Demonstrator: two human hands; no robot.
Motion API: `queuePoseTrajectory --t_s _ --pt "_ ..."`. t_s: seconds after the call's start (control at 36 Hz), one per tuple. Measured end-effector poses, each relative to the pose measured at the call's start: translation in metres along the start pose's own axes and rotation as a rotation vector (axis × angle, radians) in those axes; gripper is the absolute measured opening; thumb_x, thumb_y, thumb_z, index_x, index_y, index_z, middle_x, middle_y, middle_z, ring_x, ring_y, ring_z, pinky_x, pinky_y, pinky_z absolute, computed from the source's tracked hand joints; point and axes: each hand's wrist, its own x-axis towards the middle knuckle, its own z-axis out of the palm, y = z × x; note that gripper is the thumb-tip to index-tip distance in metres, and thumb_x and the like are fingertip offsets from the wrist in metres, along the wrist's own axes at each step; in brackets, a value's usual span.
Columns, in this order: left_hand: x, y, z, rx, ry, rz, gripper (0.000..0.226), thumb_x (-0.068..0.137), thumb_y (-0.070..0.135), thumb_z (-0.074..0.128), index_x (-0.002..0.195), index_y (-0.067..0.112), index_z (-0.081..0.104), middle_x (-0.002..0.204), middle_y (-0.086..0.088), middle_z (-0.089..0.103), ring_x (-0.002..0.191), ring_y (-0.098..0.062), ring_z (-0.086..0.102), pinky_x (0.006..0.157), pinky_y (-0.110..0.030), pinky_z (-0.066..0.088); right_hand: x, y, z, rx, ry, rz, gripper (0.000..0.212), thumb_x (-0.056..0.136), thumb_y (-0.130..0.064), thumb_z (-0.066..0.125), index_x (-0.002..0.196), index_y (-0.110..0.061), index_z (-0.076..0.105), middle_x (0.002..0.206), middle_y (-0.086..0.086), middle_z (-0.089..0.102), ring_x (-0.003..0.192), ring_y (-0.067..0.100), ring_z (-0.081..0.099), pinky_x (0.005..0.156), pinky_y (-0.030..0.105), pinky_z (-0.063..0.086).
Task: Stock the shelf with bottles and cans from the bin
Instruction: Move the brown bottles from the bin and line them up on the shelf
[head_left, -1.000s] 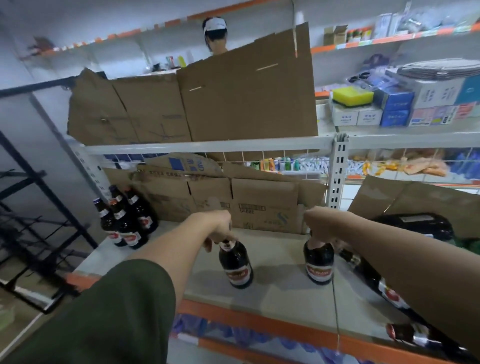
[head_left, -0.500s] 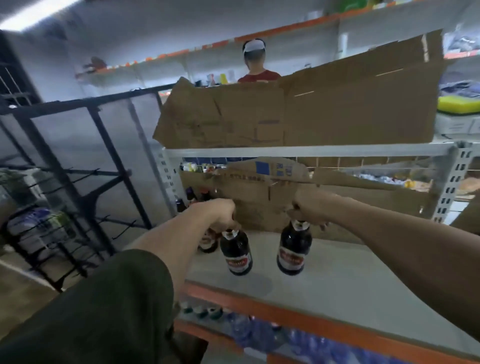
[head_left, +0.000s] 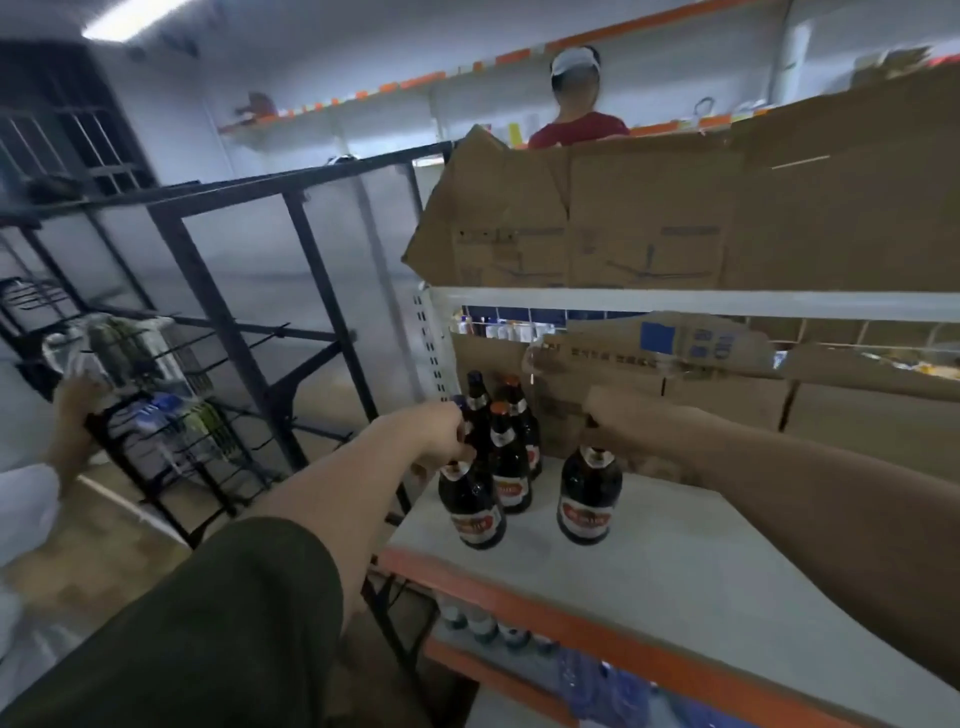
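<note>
left grip (head_left: 442, 435) clasping left bottle (head_left: 471, 512), right grip (head_left: 621, 423) clasping right bottle (head_left: 589, 499)

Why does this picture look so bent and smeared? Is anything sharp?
Head view: the wide lens splays the black rack; motion smears the cardboard and the bottle labels; a ceiling light glares top left; the left bottle and right bottle, gripped by their necks, look least blurred.

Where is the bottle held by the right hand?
In the head view, that bottle stands on the grey shelf, gripped at its neck by the right hand, right of the bottle cluster.
</note>
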Motion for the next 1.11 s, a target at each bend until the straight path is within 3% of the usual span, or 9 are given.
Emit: queuePoseTrajectory --t_s 0.17,0.28,0.36,0.44,0.53,0.61,0.72,0.83,1.11 --pt "0.023 -0.030 0.001 0.022 -0.025 -0.005 0.023 0.101 0.034 0.062 0.099 0.011 0.061 0.084 -0.004 0.061 0.069 -0.018 0.061 0.059 -0.029 0.051 0.016 -0.037 0.009 -0.001 -0.081 -0.001 0.024 0.100 -0.028 0.054 0.109 -0.008 0.064 0.086 0.002 0.055 0.062 0.011 0.046 0.052 0.018 0.033" --pt "0.041 -0.054 0.001 0.029 -0.105 0.024 0.024 0.103 0.035 0.059 0.111 0.015 0.051 0.095 -0.006 0.060 0.076 -0.020 0.065 0.066 -0.033 0.059 0.032 -0.065 0.019 -0.043 -0.098 0.022 0.023 0.098 -0.036 0.057 0.107 -0.015 0.062 0.096 0.005 0.065 0.076 0.017 0.052 0.057 0.025 0.040" --pt "0.056 -0.073 0.001 0.062 -0.155 0.066 0.036 0.102 0.035 0.061 0.124 0.008 0.055 0.099 -0.010 0.065 0.079 -0.024 0.071 0.064 -0.034 0.061 0.040 -0.087 0.022 -0.152 -0.156 0.066 0.041 0.098 -0.045 0.055 0.104 -0.006 0.066 0.085 0.006 0.070 0.058 0.014 0.054 0.051 0.024 0.041" --pt "0.069 -0.089 -0.003 0.078 -0.166 0.137 0.040 0.101 0.035 0.062 0.128 0.007 0.055 0.110 -0.015 0.068 0.082 -0.028 0.073 0.073 -0.039 0.064 0.051 -0.109 0.027 -0.218 -0.168 0.084 0.036 0.099 -0.043 0.056 0.088 -0.009 0.061 0.078 0.006 0.068 0.055 0.014 0.057 0.043 0.020 0.040" --pt "0.080 -0.100 -0.006 0.131 -0.132 0.211 0.036 0.102 0.037 0.061 0.120 0.005 0.063 0.106 -0.014 0.071 0.083 -0.027 0.072 0.071 -0.035 0.060 0.068 -0.121 0.041 -0.089 -0.193 0.166 0.029 0.098 -0.038 0.059 0.088 -0.010 0.059 0.082 0.009 0.071 0.061 0.019 0.066 0.053 0.031 0.055" --pt "0.090 -0.109 -0.002 0.134 -0.121 0.270 0.034 0.103 0.033 0.060 0.117 0.002 0.064 0.095 -0.010 0.066 0.081 -0.025 0.063 0.070 -0.034 0.054 0.081 -0.125 0.059 -0.037 -0.148 0.210 0.030 0.097 -0.039 0.059 0.106 -0.010 0.057 0.088 0.009 0.070 0.063 0.020 0.065 0.043 0.022 0.048" --pt "0.110 -0.118 0.009 0.102 -0.119 0.325 0.026 0.102 0.031 0.060 0.112 0.008 0.062 0.103 -0.010 0.066 0.089 -0.025 0.063 0.077 -0.034 0.056 0.093 -0.127 0.079 -0.102 -0.089 0.243 0.032 0.093 -0.046 0.060 0.079 -0.019 0.050 0.080 0.007 0.068 0.070 0.023 0.066 0.068 0.041 0.058" --pt "0.120 -0.120 0.015 0.144 -0.079 0.351 0.024 0.101 0.032 0.059 0.085 0.014 0.056 0.084 -0.004 0.059 0.078 -0.023 0.060 0.067 -0.034 0.049 0.101 -0.136 0.088 -0.090 -0.079 0.259 0.032 0.095 -0.044 0.060 0.085 -0.016 0.048 0.086 0.005 0.059 0.078 0.022 0.059 0.072 0.035 0.052" --pt "0.122 -0.112 0.016 0.070 -0.117 0.400 0.032 0.104 0.031 0.055 0.126 0.008 0.060 0.116 -0.014 0.068 0.099 -0.030 0.068 0.080 -0.036 0.054 0.125 -0.138 0.097 -0.022 -0.036 0.273 0.033 0.088 -0.038 0.070 0.098 -0.008 0.062 0.095 0.010 0.063 0.087 0.028 0.062 0.075 0.034 0.050"
